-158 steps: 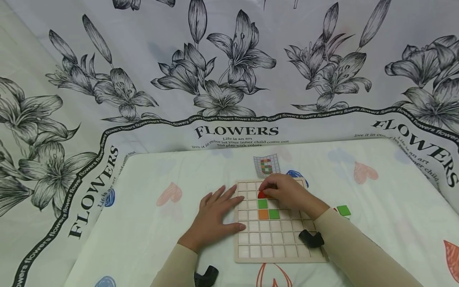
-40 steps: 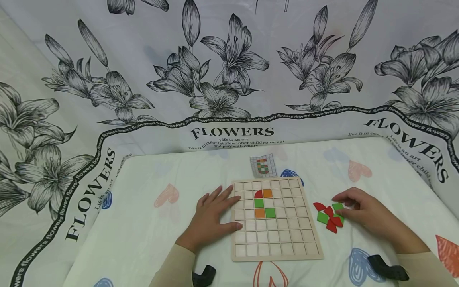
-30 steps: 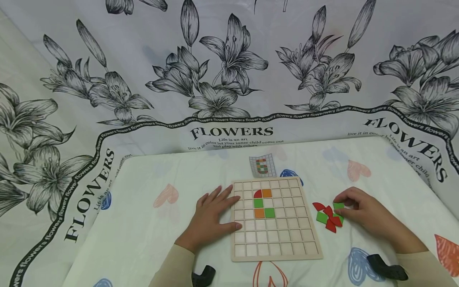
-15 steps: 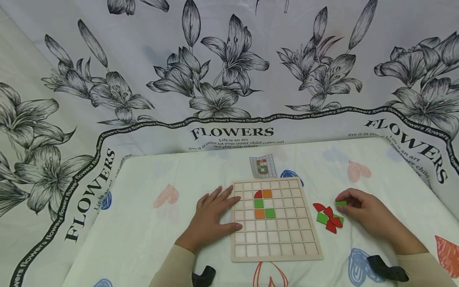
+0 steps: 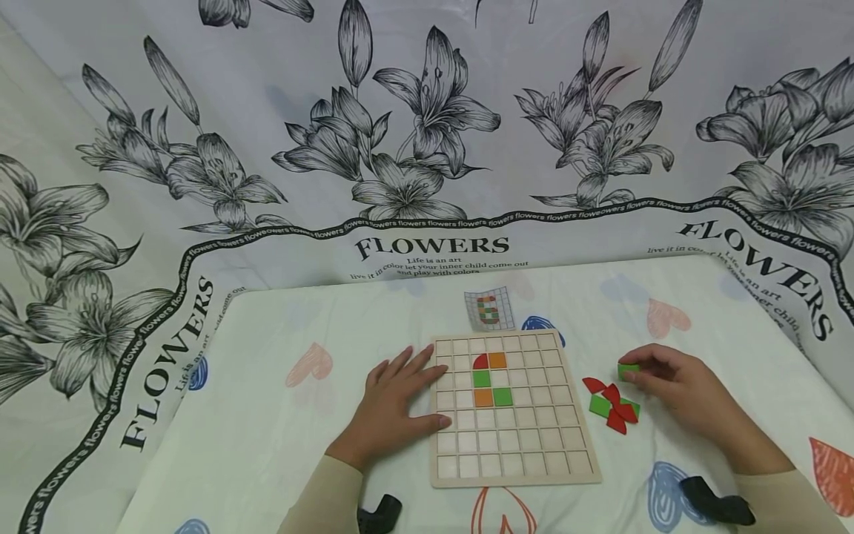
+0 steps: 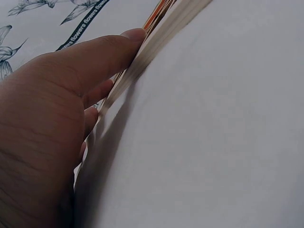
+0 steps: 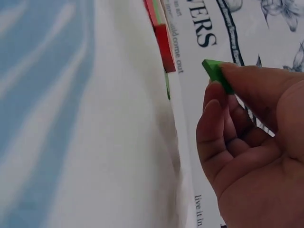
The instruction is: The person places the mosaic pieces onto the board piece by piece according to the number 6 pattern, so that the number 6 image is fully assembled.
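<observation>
My right hand (image 5: 687, 393) pinches a green square tile (image 7: 217, 75) between thumb and fingertips, just behind a small pile on the cloth. In that pile, red quarter-round tiles (image 5: 625, 412) overlap green tiles (image 5: 600, 405). My left hand (image 5: 394, 408) lies with fingers spread, its fingertips and thumb at the left edge of a wooden grid board (image 5: 517, 465). Set in the board's cells are a red quarter-round tile (image 5: 481, 361), an orange tile (image 5: 497, 360), a green tile (image 5: 482, 379) and, one row nearer, an orange tile (image 5: 483, 397) beside a green tile (image 5: 502, 397).
Behind the board lies a small pattern card (image 5: 489, 308) with a grid and a coloured figure. A white cloth (image 5: 373, 319) with hearts covers the table, and a flower-printed curtain (image 5: 427, 148) hangs behind it. Black wrist mounts (image 5: 717, 500) sit at both sleeves.
An orange tile has joined the red one on the board. From the board my right hand went to the pile and picked up a green tile. The left hand stays at the board's edge.
</observation>
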{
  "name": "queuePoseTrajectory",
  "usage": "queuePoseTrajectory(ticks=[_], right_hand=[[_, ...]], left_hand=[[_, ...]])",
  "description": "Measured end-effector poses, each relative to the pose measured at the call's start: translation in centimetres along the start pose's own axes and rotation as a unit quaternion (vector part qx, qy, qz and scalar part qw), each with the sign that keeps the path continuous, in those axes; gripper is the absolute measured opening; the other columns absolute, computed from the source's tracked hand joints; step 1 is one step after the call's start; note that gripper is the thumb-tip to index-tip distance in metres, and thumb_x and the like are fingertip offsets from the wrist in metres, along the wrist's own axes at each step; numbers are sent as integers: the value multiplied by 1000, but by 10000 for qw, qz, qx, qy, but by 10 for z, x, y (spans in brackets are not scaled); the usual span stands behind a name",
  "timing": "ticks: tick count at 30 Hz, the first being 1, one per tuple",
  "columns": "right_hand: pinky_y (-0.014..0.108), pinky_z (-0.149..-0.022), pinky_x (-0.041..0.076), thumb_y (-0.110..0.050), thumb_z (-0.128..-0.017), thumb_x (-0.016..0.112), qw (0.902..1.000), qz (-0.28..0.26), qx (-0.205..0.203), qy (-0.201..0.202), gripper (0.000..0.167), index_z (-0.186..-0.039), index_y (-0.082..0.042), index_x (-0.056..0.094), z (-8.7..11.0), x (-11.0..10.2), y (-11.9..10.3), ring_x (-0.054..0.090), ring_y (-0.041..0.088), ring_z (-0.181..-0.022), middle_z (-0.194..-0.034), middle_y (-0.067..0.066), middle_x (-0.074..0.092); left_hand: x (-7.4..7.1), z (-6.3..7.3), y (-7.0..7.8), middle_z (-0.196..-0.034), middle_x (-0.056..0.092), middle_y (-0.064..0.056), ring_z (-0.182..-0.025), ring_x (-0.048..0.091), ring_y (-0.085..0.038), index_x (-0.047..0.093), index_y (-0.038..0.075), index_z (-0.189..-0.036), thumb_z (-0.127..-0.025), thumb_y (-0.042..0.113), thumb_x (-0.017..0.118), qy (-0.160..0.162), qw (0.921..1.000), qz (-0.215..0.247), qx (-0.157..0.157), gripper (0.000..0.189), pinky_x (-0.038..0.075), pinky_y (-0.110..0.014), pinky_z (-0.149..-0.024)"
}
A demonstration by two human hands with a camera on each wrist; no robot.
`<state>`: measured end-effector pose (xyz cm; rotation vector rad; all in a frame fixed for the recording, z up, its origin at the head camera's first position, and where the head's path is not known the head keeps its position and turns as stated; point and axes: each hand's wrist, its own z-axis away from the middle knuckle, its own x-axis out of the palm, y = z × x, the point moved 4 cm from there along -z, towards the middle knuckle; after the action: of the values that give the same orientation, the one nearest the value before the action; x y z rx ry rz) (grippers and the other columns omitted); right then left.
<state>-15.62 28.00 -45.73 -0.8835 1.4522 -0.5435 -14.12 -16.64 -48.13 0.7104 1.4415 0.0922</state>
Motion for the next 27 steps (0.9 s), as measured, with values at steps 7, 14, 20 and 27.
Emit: queuePoseTrajectory(ticks=[7, 14, 20, 27], right_hand=[[21, -79, 59, -2, -102, 74, 9976, -626, 147, -275, 23, -126, 0, 72, 3, 11, -17, 74, 19, -88, -111, 10, 77], [24, -75, 59, 0, -101, 75, 9931, -1072, -208, -428, 18, -119, -1, 73, 5, 23, -43, 72, 21, -85, -101, 10, 76], [26, -66, 56, -2, -100, 78, 9889, -1270, -530, -553, 16, -115, -6, 76, 8, 42, -60, 67, 21, -78, -94, 5, 72], [25, -69, 56, -2, -100, 77, 9811, -1508, -819, -893, 17, -116, -9, 77, 7, 64, -71, 67, 18, -84, -103, 5, 74]], left_hand=[[1, 1, 0, -177, 24, 18, -165, 12, -18, 57, 36, -161, -90, 71, 73, 1, 10000, 63, -12, 81, 5, -54, -127], [1, 1, 0, -177, 23, 18, -165, 11, -18, 56, 38, -162, -90, 72, 73, -4, 10000, 20, -67, 82, 4, -54, -127], [1, 1, -1, -177, 23, 19, -165, 11, -16, 56, 38, -162, -90, 73, 73, -9, 10000, -16, -87, 82, 4, -53, -127], [2, 0, -2, -177, 23, 18, -165, 11, -16, 56, 38, -162, -90, 72, 73, 31, 10000, -15, -15, 81, 5, -53, -127]])
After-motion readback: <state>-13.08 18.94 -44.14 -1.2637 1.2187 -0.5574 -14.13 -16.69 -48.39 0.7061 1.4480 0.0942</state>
